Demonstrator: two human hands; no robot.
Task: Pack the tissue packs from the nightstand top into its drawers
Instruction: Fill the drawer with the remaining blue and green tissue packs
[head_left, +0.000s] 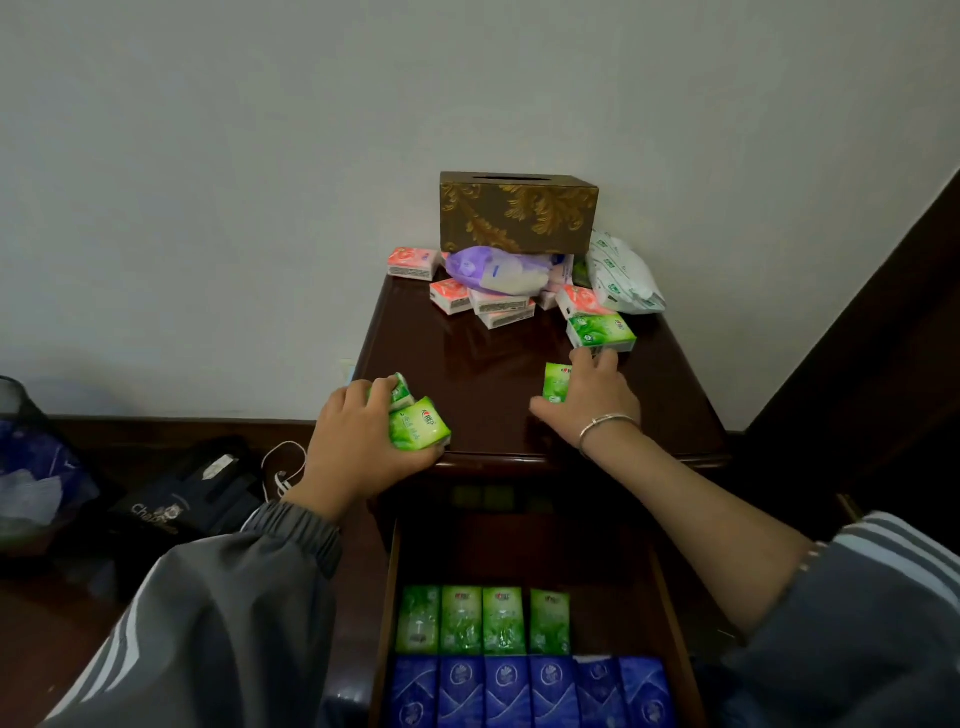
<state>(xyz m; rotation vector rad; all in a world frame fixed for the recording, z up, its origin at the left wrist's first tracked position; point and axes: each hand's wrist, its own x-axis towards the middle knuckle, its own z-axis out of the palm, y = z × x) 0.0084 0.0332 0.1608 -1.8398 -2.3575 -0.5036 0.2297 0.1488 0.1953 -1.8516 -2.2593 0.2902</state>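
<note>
On the dark wooden nightstand top (493, 358), my left hand (358, 441) grips two green tissue packs (418, 428) at the front left corner. My right hand (592, 400) is closed over another green tissue pack (557, 382), its fingertips touching a further green pack (601, 332) behind it. Several pink packs (498, 306) lie piled at the back. Below, the open drawer (387, 597) holds a row of green packs (483, 621) and a row of blue packs (530, 691).
A gold-patterned tissue box (519, 213) stands at the back on a purple pack (493, 270), beside white-green soft packs (623, 275). On the floor to the left lie a dark bag (192, 499), a white cable (283, 467) and a bin (31, 457). A dark panel rises on the right.
</note>
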